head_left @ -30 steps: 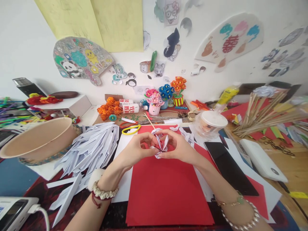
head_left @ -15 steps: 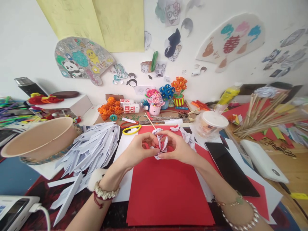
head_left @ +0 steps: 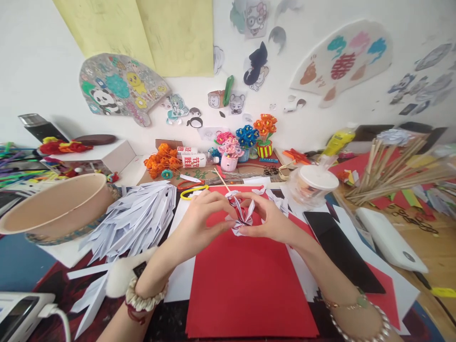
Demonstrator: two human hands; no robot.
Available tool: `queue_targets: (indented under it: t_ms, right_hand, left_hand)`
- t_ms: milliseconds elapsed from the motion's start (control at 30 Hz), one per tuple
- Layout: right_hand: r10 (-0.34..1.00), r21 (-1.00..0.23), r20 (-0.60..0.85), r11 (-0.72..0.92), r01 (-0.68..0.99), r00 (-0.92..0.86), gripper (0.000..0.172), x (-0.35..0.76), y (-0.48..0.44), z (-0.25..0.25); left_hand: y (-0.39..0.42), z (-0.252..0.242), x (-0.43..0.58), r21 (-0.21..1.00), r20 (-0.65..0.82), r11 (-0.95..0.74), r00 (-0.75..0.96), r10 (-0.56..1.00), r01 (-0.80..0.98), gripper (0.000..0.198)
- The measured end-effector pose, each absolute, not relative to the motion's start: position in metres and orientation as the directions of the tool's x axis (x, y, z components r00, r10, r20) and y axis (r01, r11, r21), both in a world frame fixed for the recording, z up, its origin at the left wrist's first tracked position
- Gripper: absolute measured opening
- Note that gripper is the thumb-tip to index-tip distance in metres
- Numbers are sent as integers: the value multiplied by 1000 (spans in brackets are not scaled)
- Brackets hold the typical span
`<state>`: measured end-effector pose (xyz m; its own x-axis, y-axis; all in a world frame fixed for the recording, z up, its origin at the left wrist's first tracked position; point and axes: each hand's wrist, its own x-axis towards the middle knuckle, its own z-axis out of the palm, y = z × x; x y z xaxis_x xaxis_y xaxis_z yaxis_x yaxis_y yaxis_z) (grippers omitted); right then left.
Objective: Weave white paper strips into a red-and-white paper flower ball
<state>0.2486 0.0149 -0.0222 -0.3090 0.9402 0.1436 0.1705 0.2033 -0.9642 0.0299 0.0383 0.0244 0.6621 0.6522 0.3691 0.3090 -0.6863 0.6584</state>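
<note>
A small folded paper flower [head_left: 242, 216], white with dark red streaks, is held between both hands above a red paper sheet [head_left: 245, 285]. My left hand [head_left: 201, 221] pinches its left side with thumb and fingers curled. On the other side my right hand [head_left: 270, 218] grips it, fingers bent around the petals. Both wrists wear bracelets. The flower's underside is hidden by the fingers.
A pile of white folded paper strips [head_left: 133, 218] lies left of the sheet, beside a tan bowl [head_left: 53, 209]. Yellow scissors [head_left: 192, 191], small paper-flower pots [head_left: 245, 142], a lidded cup [head_left: 313, 183], wooden sticks [head_left: 392, 171], a black tablet [head_left: 338, 247] and a white device [head_left: 390, 240] surround the work area.
Both hands lifted the flower slightly and turned it, so its petals fan out more. My left forearm shifted a little left and down.
</note>
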Motion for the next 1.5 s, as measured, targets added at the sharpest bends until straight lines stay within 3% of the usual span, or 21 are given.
queue_targets:
  t_ms: [300, 400, 533, 767, 967, 1167, 1367, 1500]
  right_hand:
    - [932, -992, 95, 117, 43, -349, 54, 250, 15, -25]
    - [927, -986, 135, 162, 50, -349, 47, 251, 16, -24]
    - [916, -974, 193, 222, 42, -352, 42, 252, 17, -22]
    - [921, -987, 158, 159, -28, -356, 37, 251, 15, -17]
    - [918, -987, 157, 162, -19, -364, 37, 252, 15, -16]
    - [908, -990, 136, 138, -23, -396, 34, 252, 15, -14]
    - [908, -981, 194, 180, -73, -372, 38, 251, 15, -14]
    - [909, -971, 239, 227, -76, -341, 41, 250, 15, -11]
  left_hand:
    - [34, 22, 30, 403, 439, -819, 699, 565, 409, 7]
    - [33, 21, 31, 335, 489, -849, 694, 528, 410, 10]
    - [33, 18, 32, 302, 521, -860, 684, 510, 412, 9]
    - [28, 15, 36, 220, 618, -878, 635, 463, 426, 9]
    - [26, 16, 38, 284, 647, -839, 553, 525, 463, 9]
    - [25, 15, 38, 203, 684, -860, 561, 467, 468, 11]
    - [15, 12, 48, 11, 744, -789, 522, 417, 615, 11]
    - [11, 13, 52, 15, 750, -767, 500, 433, 642, 11]
